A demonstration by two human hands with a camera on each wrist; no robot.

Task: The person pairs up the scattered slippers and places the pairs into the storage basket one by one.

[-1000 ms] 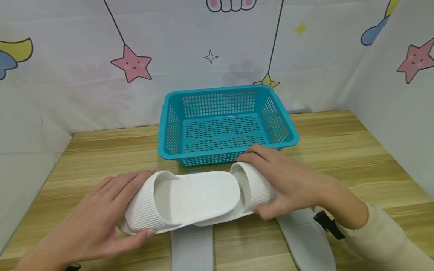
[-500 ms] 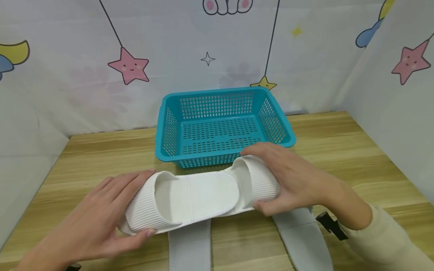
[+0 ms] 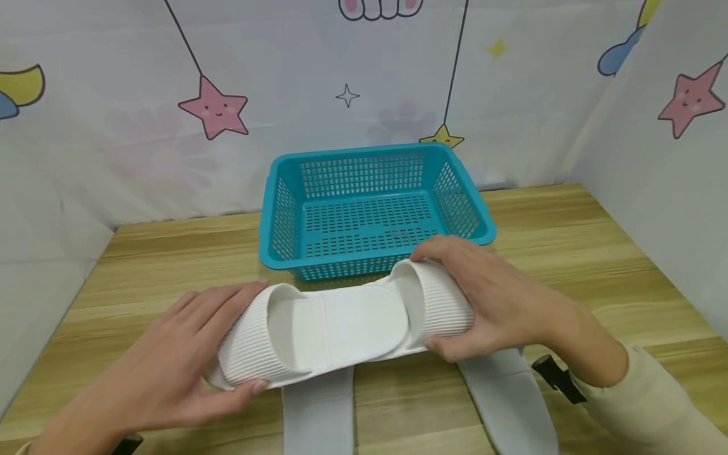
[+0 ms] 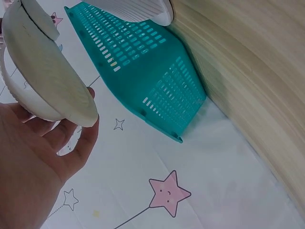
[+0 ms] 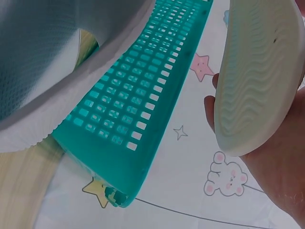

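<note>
Two white slippers are held above the table, toes pointing apart. In the head view, my left hand (image 3: 193, 360) grips the ribbed toe of the left white slipper (image 3: 358, 322); its heel lies over the heel end of the right white slipper (image 3: 446, 300). My right hand (image 3: 500, 309) holds that one by its toe strap, thumb at the near side. Both wrist views show pale soles: the left slipper's sole (image 4: 57, 76) and the right slipper's wavy-grooved sole (image 5: 257, 81). Below lie two light grey slippers (image 3: 318, 414), partly hidden by hands and white slippers.
A blue-green mesh basket (image 3: 352, 270) with nothing in it stands behind the slippers, near the back of the wood-grain table (image 3: 188, 253). White cloth printed with stars (image 3: 216, 110) hangs behind and at both sides.
The right hand has moved the right white slipper slightly away and to the right, bringing it more in line with the left one. The left hand has shifted a little right.
</note>
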